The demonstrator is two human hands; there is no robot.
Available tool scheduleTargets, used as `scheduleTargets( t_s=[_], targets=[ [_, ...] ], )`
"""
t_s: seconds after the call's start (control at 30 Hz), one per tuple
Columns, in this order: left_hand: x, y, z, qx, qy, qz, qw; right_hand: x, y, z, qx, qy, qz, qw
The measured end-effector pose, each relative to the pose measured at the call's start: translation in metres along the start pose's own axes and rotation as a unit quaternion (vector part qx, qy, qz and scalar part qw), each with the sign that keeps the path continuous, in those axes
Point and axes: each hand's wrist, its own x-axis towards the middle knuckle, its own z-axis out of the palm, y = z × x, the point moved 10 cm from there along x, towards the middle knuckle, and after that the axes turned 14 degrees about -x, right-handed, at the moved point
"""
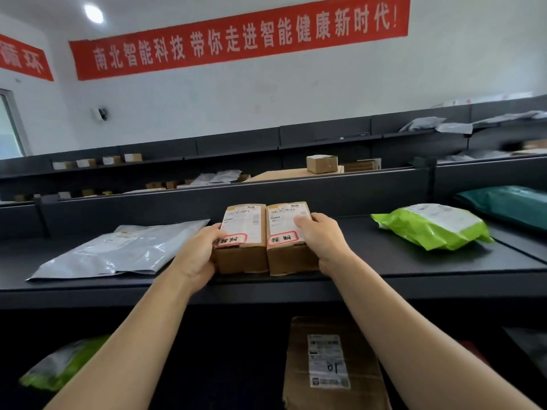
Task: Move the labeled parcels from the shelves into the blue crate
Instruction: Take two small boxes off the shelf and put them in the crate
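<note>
Both bare forearms reach up to the dark grey metal shelf (384,261). Left hand (198,255) and right hand (322,238) clamp two small labelled cardboard boxes (266,241) between them, side by side at the front edge, long axes pointing away. Blue crate's nowhere in view.

I'm looking at a parcel depot: long dark shelves (384,261) near and far carry labelled boxes (268,238), grey (118,250) and green mailers (432,226), beneath red banners (236,34) on a white wall.
</note>
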Motion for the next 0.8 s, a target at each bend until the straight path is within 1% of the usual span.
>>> scheduleTargets(
  t_s=[0.1, 0.23, 0.3, 0.43, 0.57, 0.8],
  targets=[
    [-0.006, 0.007, 0.004, -0.033, -0.008, 0.027, 0.999, -0.004, -0.004, -0.005, 0.04, 0.016, -0.02, 0.999],
    [-0.018, 0.026, 0.017, -0.033, -0.03, 0.115, 0.992, -0.012, -0.009, -0.019, 0.128, 0.056, -0.06, 0.988],
    [-0.023, 0.034, 0.027, -0.041, -0.044, 0.147, 0.987, -0.018, -0.013, -0.029, 0.163, 0.08, -0.083, 0.98],
    [-0.029, 0.046, 0.052, -0.047, -0.072, 0.187, 0.979, -0.031, -0.022, -0.056, 0.183, 0.127, -0.133, 0.966],
    [-0.035, 0.044, 0.088, -0.058, -0.124, 0.199, 0.97, -0.048, -0.022, -0.091, 0.182, 0.182, -0.154, 0.954],
    [-0.056, 0.019, 0.17, -0.113, -0.232, 0.165, 0.952, -0.088, -0.01, -0.172, 0.182, 0.283, -0.18, 0.924]
  ],
)
